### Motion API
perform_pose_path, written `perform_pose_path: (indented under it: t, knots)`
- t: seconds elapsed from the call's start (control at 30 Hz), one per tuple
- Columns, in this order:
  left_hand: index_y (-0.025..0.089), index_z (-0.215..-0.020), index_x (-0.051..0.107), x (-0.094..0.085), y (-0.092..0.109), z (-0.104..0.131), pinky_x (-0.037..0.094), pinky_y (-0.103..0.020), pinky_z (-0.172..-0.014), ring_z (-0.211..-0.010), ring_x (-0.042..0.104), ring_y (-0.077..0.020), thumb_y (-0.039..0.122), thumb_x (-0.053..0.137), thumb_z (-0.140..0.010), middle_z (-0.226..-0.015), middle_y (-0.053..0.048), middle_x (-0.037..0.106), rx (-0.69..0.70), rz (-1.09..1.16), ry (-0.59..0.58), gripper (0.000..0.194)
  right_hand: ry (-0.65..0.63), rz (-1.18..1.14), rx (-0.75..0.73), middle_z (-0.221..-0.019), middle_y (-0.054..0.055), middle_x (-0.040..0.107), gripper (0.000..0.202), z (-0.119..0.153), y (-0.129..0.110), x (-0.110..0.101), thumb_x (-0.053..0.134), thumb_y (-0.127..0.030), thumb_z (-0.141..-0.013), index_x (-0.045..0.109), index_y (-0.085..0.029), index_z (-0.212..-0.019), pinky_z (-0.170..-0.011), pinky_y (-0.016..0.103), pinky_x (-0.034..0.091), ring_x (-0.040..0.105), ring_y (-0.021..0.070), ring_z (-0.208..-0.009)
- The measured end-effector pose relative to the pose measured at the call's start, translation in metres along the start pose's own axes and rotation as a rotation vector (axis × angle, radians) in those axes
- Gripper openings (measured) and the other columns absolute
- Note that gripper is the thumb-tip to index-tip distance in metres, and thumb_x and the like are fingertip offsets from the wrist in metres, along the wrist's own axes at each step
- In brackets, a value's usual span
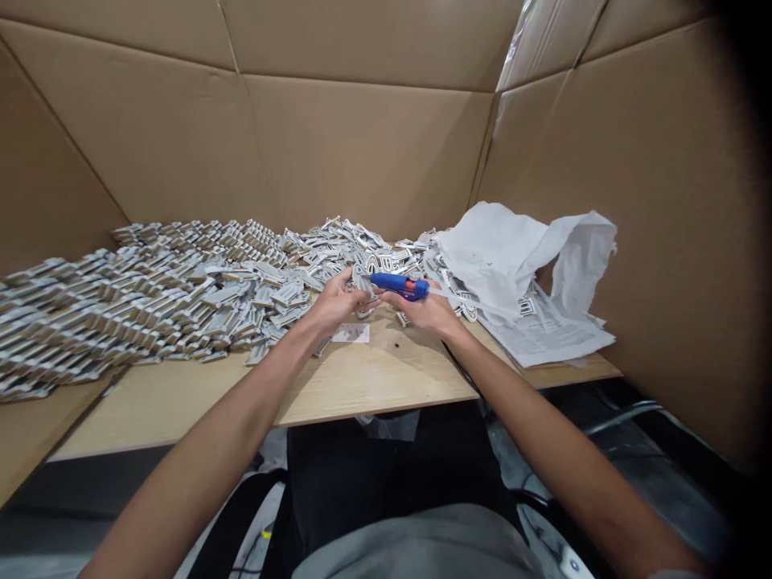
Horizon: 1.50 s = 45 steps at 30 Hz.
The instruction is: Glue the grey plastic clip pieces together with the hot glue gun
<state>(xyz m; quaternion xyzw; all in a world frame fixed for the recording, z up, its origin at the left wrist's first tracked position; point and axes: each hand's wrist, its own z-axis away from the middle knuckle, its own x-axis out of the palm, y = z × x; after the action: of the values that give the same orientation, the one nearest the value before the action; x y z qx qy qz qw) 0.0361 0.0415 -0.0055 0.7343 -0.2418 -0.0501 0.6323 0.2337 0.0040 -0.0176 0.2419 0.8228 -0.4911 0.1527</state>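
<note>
Above a wooden tabletop [374,382]: blue glue gun [392,285], one, lying within the grasp of the right hand [425,312], its nozzle pointing left. Grey piece [363,283], one, at the fingertips of the left hand [338,301], just at the nozzle; whether the two touch cannot be told. Pale rod [449,294], one, projecting rightward from the gun's rear. Stacked pieces [121,297], many overlapping rows, at left; loose heap [355,240], behind the hands; both too crowded to count. White slip [355,332], one, flat just below the left hand. White wrapping [494,249], crumpled, at right. Cardboard walls [362,153], three sides. Hands, two: the left nearly closed, thumb and fingers pinching the grey piece; the right curled closed round the glue gun's body
</note>
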Motion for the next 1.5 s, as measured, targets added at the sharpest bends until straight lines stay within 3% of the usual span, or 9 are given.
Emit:
perform_pose_path:
  t: [0.33, 0.5, 0.63, 0.77, 0.9, 1.03, 1.2, 1.37, 1.5]
  knots:
    - [0.02, -0.1, 0.064, 0.0, 0.0, -0.001, 0.061, -0.045, -0.093, -0.09, 0.076, -0.0257, 0.002, 0.073, -0.069, -0.082, -0.004, 0.075, -0.008, -0.017, 0.014, 0.037, -0.007, 0.073, -0.011, -0.082, 0.002, 0.075, 0.033, 0.0, 0.0, 0.0, 0.071, -0.061, -0.088, 0.078, -0.029, -0.092, -0.069, 0.037, 0.049, 0.066, 0.0229, -0.074]
    - [0.019, -0.094, 0.063, -0.003, -0.005, -0.003, 0.06, -0.033, -0.077, -0.073, 0.07, -0.0172, 0.003, 0.071, -0.07, -0.082, -0.003, 0.074, 0.058, -0.138, 0.037, 0.03, -0.038, 0.049, -0.055, -0.083, 0.002, 0.074, 0.034, 0.004, -0.007, 0.001, 0.07, -0.062, -0.089, 0.076, -0.028, -0.09, -0.069, 0.035, 0.047, 0.064, 0.0223, -0.076]
    - [0.019, -0.1, 0.067, -0.009, -0.013, -0.005, 0.049, -0.022, -0.062, -0.068, 0.063, -0.0138, 0.008, 0.073, -0.073, -0.084, 0.0, 0.071, 0.213, -0.352, 0.057, 0.029, -0.049, 0.029, -0.052, -0.074, 0.001, 0.067, 0.036, 0.006, -0.012, 0.004, 0.07, -0.06, -0.09, 0.068, -0.027, -0.078, -0.066, 0.034, 0.043, 0.059, 0.0205, -0.07]
    - [0.021, -0.099, 0.067, -0.01, -0.012, 0.0, 0.049, -0.026, -0.07, -0.074, 0.063, -0.018, 0.006, 0.074, -0.076, -0.085, -0.001, 0.068, 0.289, -0.454, 0.105, 0.028, -0.016, 0.109, -0.206, -0.074, 0.001, 0.06, 0.04, 0.006, -0.009, 0.009, 0.066, -0.057, -0.094, 0.059, -0.024, -0.072, -0.068, 0.034, 0.042, 0.055, 0.0193, -0.069]
    - [0.022, -0.095, 0.064, -0.006, -0.01, 0.003, 0.052, -0.031, -0.08, -0.082, 0.065, -0.0223, 0.006, 0.077, -0.078, -0.078, -0.001, 0.062, 0.297, -0.453, 0.135, 0.027, -0.003, 0.236, -0.42, -0.085, 0.004, 0.059, 0.03, 0.008, 0.0, 0.014, 0.065, -0.047, -0.098, 0.058, -0.022, -0.082, -0.071, 0.033, 0.041, 0.054, 0.0199, -0.075]
    - [0.023, -0.109, 0.053, 0.001, -0.015, -0.002, 0.057, -0.036, -0.083, -0.087, 0.071, -0.0239, 0.014, 0.079, -0.081, -0.081, 0.0, 0.064, 0.211, -0.25, 0.161, 0.04, 0.176, 0.268, -0.463, -0.092, 0.006, 0.059, 0.022, 0.01, -0.001, 0.016, 0.062, -0.039, -0.101, 0.056, -0.022, -0.088, -0.069, 0.032, 0.041, 0.053, 0.0197, -0.075]
    - [0.023, -0.101, 0.043, 0.005, -0.013, -0.005, 0.059, -0.035, -0.076, -0.072, 0.073, -0.0179, 0.02, 0.075, -0.086, -0.083, -0.001, 0.072, 0.097, -0.142, 0.057, 0.034, 0.397, 0.097, -0.384, -0.078, 0.0, 0.054, 0.038, 0.006, -0.013, 0.006, 0.069, -0.048, -0.096, 0.052, -0.023, -0.074, -0.068, 0.031, 0.041, 0.051, 0.0168, -0.07]
    - [0.019, -0.083, 0.057, -0.004, 0.001, -0.006, 0.041, -0.024, -0.053, -0.057, 0.059, -0.0119, 0.027, 0.073, -0.084, -0.071, -0.001, 0.067, 0.169, -0.363, 0.173, 0.018, 0.302, -0.007, -0.15, -0.07, -0.002, 0.055, 0.041, 0.003, -0.014, -0.003, 0.075, -0.057, -0.087, 0.056, -0.023, -0.072, -0.066, 0.031, 0.04, 0.051, 0.0162, -0.066]
    - [0.019, -0.066, 0.053, -0.012, 0.004, -0.01, 0.037, -0.023, -0.05, -0.054, 0.046, -0.0101, 0.031, 0.073, -0.083, -0.059, 0.004, 0.049, 0.255, -0.442, 0.222, 0.028, 0.133, -0.154, 0.096, -0.062, -0.002, 0.059, 0.044, 0.003, -0.01, -0.002, 0.074, -0.066, -0.083, 0.061, -0.024, -0.08, -0.055, 0.031, 0.039, 0.052, 0.0157, -0.055]
